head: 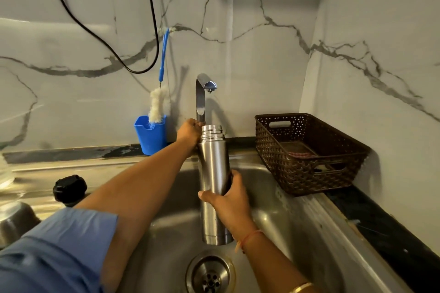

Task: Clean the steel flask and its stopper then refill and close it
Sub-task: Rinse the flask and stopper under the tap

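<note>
Sleeve (54, 245) leads to the left hand (190, 131), fingers curled round the tap (200, 102) stem. Right hand (229, 200) grips the flask (214, 164) mid-body, upright over the sink (297, 221), mouth open just beside the left hand. Stopper (69, 189) sits well apart, left.

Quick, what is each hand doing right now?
Left hand: fingers curled round the tap, low on its stem.
Right hand: grips the steel flask, held upright over the sink.

Brushed steel flask (213, 169), glossy steel sink (297, 221), woven plastic basket (307, 173), polished marble wall (262, 43).
</note>
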A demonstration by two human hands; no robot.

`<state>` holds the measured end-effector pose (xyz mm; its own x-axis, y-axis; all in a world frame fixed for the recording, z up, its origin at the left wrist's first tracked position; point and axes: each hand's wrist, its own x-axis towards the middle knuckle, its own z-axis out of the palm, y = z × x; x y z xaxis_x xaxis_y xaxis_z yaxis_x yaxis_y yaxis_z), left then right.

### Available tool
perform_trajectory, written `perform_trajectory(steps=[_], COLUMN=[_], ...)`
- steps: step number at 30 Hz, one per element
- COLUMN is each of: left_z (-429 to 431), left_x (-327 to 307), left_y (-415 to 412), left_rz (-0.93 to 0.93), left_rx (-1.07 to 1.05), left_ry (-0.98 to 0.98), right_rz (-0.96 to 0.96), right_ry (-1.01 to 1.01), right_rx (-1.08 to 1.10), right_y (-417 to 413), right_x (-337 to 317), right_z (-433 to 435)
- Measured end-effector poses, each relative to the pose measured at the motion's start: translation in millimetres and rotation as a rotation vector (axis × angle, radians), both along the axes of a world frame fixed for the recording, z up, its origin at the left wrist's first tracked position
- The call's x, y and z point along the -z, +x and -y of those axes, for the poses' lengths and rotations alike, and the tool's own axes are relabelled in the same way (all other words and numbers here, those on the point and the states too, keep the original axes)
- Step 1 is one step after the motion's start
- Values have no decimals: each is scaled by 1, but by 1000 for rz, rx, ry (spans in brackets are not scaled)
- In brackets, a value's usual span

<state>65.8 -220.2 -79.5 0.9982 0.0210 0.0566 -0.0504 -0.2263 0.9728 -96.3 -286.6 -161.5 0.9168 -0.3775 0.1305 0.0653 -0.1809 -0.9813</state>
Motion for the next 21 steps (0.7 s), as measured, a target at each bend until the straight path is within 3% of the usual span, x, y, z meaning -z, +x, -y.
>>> perform_trajectory(steps=[9, 12, 14, 16, 18, 21], left_z=[-4, 0, 0, 2, 6, 8], left_x=[4, 6, 7, 7, 5, 0], left_y=[-4, -12, -21, -29, -39, -44], left_rz=[-44, -90, -20, 30, -64, -66], left_rx=[32, -118, -259, -156, 94, 327], left_ry=[-134, -94, -67, -158, -258, -147], right_rz=[-11, -25, -43, -60, -77, -76], right_ry=[-28, -42, -53, -61, -46, 90], right_rx=[-4, 23, 48, 57, 40, -32], right_y=[-1, -1, 0, 1, 1, -1], right_x=[-2, -2, -1, -1, -1, -4], right_z=[0, 2, 3, 2, 3, 7])
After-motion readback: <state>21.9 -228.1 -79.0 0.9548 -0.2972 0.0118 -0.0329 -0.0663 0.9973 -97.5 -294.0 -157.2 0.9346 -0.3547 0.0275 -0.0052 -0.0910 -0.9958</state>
